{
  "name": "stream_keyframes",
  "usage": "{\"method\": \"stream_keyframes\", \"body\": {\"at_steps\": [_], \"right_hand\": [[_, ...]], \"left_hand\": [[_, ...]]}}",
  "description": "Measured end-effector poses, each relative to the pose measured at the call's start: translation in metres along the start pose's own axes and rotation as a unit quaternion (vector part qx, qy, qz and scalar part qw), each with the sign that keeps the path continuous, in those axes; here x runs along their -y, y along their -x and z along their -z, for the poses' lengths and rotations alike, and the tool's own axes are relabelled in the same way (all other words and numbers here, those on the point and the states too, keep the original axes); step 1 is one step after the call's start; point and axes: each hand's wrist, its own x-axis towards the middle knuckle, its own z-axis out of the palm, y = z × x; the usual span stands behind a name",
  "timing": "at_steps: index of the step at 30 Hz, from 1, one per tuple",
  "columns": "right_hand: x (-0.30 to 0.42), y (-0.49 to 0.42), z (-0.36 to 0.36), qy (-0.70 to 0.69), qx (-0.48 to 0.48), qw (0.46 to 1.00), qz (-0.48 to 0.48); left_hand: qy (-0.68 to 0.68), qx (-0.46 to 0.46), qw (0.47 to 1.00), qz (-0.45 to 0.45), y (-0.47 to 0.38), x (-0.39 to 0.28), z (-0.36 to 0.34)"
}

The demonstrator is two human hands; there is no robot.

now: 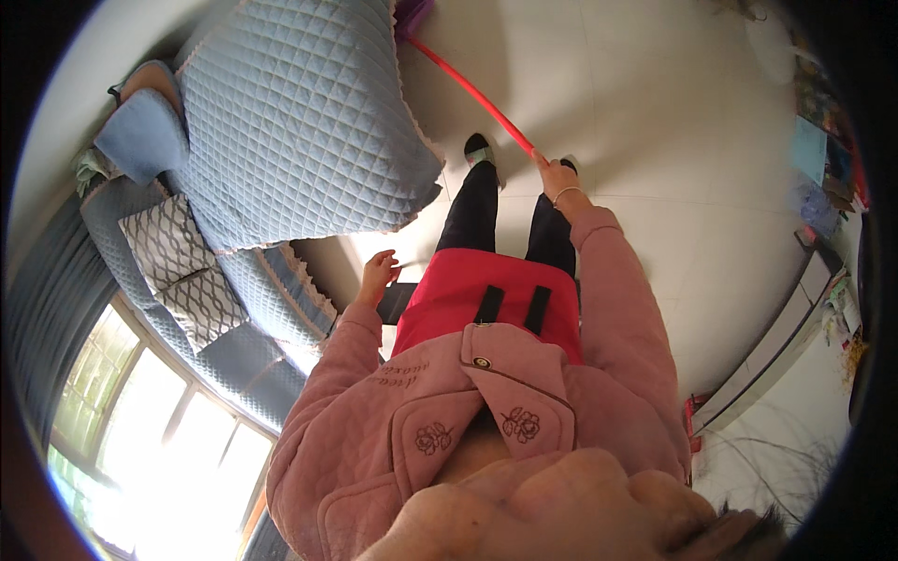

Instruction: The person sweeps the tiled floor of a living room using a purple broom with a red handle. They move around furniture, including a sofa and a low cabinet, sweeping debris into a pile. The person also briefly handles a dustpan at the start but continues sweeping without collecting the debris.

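Note:
A long red handle (484, 98) slopes from my right hand (559, 179) up to a purple plastic head (412, 15) at the top of the view. The head is cut off by the picture's rim, so I cannot tell whether it is a broom or a dustpan. My right hand grips the handle's near end, just in front of my right leg. On the other side, my left hand (381, 270) hangs by my hip with loosely bent fingers and holds nothing. It is near the hem of a light blue quilted cover (309, 126).
A sofa (238, 365) in blue quilted covers stands along the left, with patterned cushions (172, 238) on it, below a bright window (161, 407). Pale tiled floor (659, 140) spreads ahead and right. A long low cabinet (765, 336) lines the right side.

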Motion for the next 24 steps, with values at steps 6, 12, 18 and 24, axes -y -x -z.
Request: {"method": "stream_keyframes", "body": {"at_steps": [6, 12, 18, 24], "right_hand": [[-0.09, 0.062, -0.005, 0.043, 0.018, 0.999, 0.027], [-0.189, 0.184, 0.013, 0.087, 0.028, 0.994, -0.066], [-0.197, 0.185, -0.008, 0.0, -0.046, 0.998, -0.045], [-0.086, 0.023, -0.025, -0.038, -0.041, 0.998, 0.026]], "left_hand": [[-0.047, 0.027, 0.999, -0.003, 0.02, 0.023, -0.071], [-0.086, 0.023, 0.996, 0.004, 0.04, 0.05, -0.104], [-0.114, 0.028, 0.993, 0.011, 0.046, 0.054, -0.118], [-0.058, 0.012, 0.998, -0.015, 0.051, 0.048, -0.117]]}}
